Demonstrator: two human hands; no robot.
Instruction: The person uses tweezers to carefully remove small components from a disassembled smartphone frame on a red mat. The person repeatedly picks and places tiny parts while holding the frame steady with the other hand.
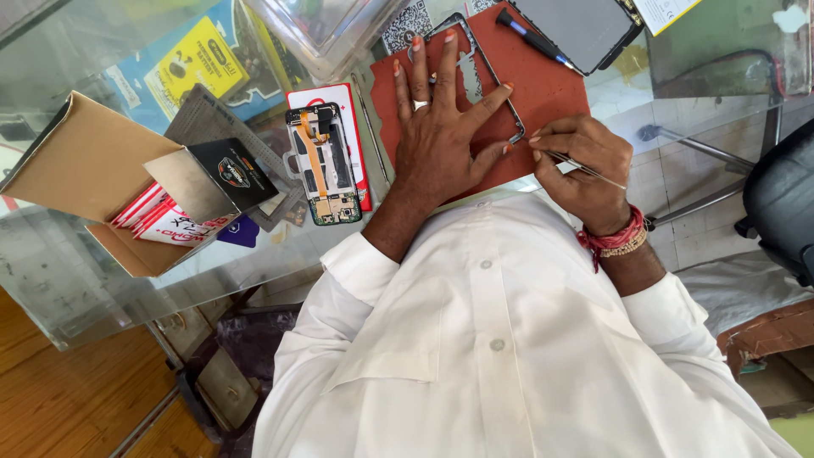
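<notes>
A thin metal phone frame (483, 80) is laid flat on a red-brown work mat (543, 85), which rests on a glass table (68, 271). The frame is pressed down by the left hand (441, 127), which is spread open with fingers splayed and palm flat, a ring being worn on one finger. The lower corner of the frame is met by the tip of slim metal tweezers (585, 170), which are pinched between the thumb and fingertips of the right hand (581, 170), closed around them. Red threads are tied at that wrist. On the mat's far edge a dark-handled screwdriver (534, 38) is seen. To the left, an opened phone (322, 165) with exposed internals is placed, and beyond it an open cardboard box (93, 170).
</notes>
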